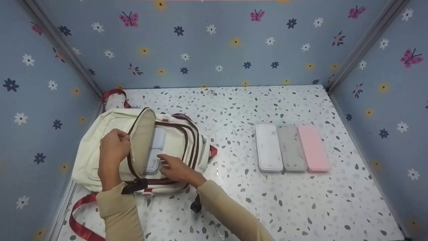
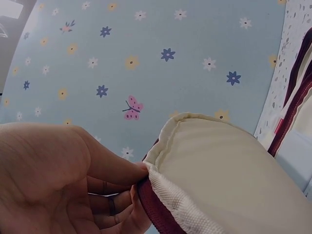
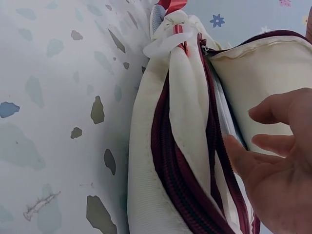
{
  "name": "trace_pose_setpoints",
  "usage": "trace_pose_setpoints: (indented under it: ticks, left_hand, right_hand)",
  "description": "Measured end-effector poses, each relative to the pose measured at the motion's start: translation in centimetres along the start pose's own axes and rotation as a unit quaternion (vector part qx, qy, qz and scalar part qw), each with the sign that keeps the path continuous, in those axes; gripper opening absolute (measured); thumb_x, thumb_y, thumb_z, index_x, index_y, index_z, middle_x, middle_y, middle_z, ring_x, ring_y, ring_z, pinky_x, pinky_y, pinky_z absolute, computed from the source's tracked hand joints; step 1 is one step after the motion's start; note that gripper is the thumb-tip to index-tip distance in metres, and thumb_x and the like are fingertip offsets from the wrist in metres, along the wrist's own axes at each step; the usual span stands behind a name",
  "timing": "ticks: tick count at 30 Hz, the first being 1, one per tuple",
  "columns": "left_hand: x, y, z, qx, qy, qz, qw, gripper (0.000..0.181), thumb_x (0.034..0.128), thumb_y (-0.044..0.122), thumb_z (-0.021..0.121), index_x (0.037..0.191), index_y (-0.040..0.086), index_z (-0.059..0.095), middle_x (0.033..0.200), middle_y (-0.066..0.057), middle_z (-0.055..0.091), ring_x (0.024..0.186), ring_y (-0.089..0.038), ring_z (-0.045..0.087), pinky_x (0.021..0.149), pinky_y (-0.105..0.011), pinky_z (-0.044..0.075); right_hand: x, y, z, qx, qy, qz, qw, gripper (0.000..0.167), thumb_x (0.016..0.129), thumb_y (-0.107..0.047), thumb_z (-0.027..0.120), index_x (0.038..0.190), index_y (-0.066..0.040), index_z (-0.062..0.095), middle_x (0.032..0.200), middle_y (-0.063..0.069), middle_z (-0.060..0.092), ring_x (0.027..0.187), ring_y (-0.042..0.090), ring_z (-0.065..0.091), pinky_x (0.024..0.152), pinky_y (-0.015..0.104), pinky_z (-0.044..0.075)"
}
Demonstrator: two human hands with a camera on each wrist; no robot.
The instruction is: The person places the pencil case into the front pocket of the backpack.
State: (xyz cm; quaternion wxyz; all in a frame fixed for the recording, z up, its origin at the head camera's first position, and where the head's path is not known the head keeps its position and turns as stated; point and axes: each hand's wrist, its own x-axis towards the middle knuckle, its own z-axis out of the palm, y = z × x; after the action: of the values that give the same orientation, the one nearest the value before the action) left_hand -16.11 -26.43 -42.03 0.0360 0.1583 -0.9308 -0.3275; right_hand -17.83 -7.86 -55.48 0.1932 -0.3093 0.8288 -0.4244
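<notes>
Cream backpack [image 1: 175, 139], maroon zips [image 3: 170, 163], flap [image 1: 143, 140] lifted

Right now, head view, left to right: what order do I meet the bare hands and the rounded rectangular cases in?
Left bare hand → pale-blue rounded cases in the open cream fabric backpack → right bare hand → white rectangular case → grey rectangular case → pink rectangular case.

Flower-printed panels [image 1: 220, 50] around a speckled surface [image 1: 230, 197] suggest a booth [image 1: 364, 42]
</notes>
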Motion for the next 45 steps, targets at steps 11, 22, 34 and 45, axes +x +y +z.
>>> trace_pose_setpoints:
  ticks: [11,22,34,45]
  left_hand:
    - [0.0,-0.2,0.0,0.000,-0.001,-0.006,1.0000,0.025,0.0967,0.016,0.046,0.105,-0.005,0.058,0.100,-0.022,0.060,0.097,-0.038,0.056,0.084,-0.048,0.042]
    - [0.0,-0.1,-0.1,-0.004,-0.001,0.003,1.0000,0.024,0.0971,0.015,0.046,0.105,-0.004,0.058,0.098,-0.021,0.059,0.093,-0.036,0.055,0.079,-0.046,0.043]
    - [-0.3,-0.1,0.0,-0.009,-0.009,-0.004,0.9999,0.025,0.0982,0.015,0.045,0.107,-0.005,0.057,0.100,-0.021,0.059,0.094,-0.036,0.056,0.079,-0.046,0.044]
    - [-0.3,-0.1,-0.1,-0.011,-0.010,0.000,0.9999,0.025,0.0983,0.015,0.045,0.108,-0.005,0.056,0.102,-0.023,0.059,0.096,-0.037,0.056,0.082,-0.048,0.043]
  right_hand:
    - [-1.3,1.1,-1.7,0.037,0.068,-0.058,0.9953,0.041,0.095,-0.006,0.051,0.135,0.000,0.048,0.134,0.015,0.052,0.123,0.027,0.053,0.096,0.018,0.044]
    - [-4.5,2.3,-5.1,-0.051,0.203,-0.106,0.9721,0.041,0.091,-0.011,0.060,0.130,-0.003,0.053,0.129,0.012,0.057,0.116,0.023,0.055,0.098,0.031,0.045]
    - [-8.8,3.5,-8.7,-0.041,0.278,-0.062,0.9577,0.048,0.089,-0.013,0.065,0.134,-0.006,0.050,0.133,0.011,0.054,0.121,0.022,0.052,0.099,0.038,0.045]
    - [-12.4,6.4,-11.8,-0.032,0.358,0.008,0.9333,0.053,0.086,-0.013,0.068,0.135,-0.005,0.049,0.135,0.012,0.052,0.123,0.027,0.051,0.102,0.039,0.043]
